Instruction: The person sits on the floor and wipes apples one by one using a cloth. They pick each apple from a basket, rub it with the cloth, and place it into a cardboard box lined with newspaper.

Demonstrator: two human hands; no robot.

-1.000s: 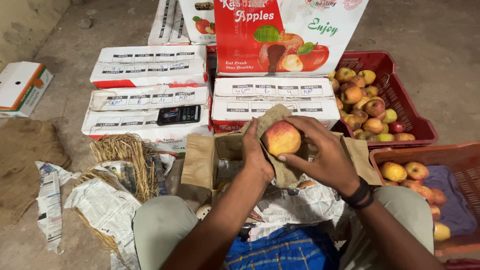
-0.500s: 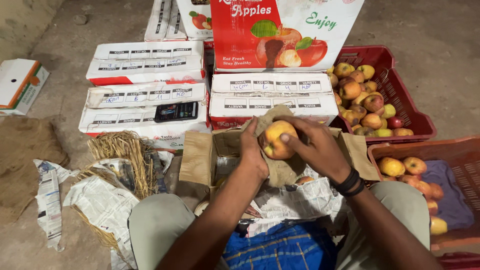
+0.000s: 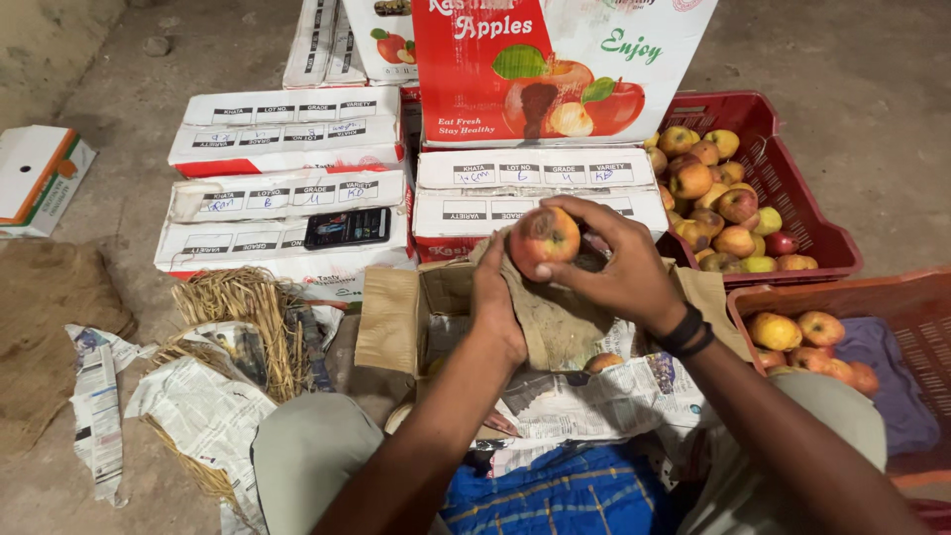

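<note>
The apple point(image 3: 542, 238) sits raised above the open cardboard box point(image 3: 416, 317), held between both hands. It is round, mostly yellow-orange with a reddish blush spreading down one side, and it carries a dark brown blemish near its top. The right hand point(image 3: 614, 263) curls over it from the far side, fingers wrapped around the upper and right part of the fruit, a dark band on the wrist. The left hand point(image 3: 497, 302) comes up from below, its thumb pressed on the apple's lower left, and it also grips a tan cloth point(image 3: 555, 322) that hangs down beneath the apple into the box. Inside the box, below the cloth, another apple point(image 3: 602, 363) lies on crumpled newspaper point(image 3: 594, 401). Beyond the box stand stacked white cartons point(image 3: 287, 188) with red edges, and a dark calculator point(image 3: 347, 228) rests on the lower left one. Behind them leans a large red carton point(image 3: 555, 69) printed with pictures of fruit. To the right of the box, a dark red crate point(image 3: 792, 208) holds a heap of yellow and red apples, and nearer the person an orange crate point(image 3: 892, 317) holds a few more on a purple liner. To the left of the box lies a bundle of straw point(image 3: 248, 317) on more newspaper spread over the floor point(image 3: 129, 89).
</note>
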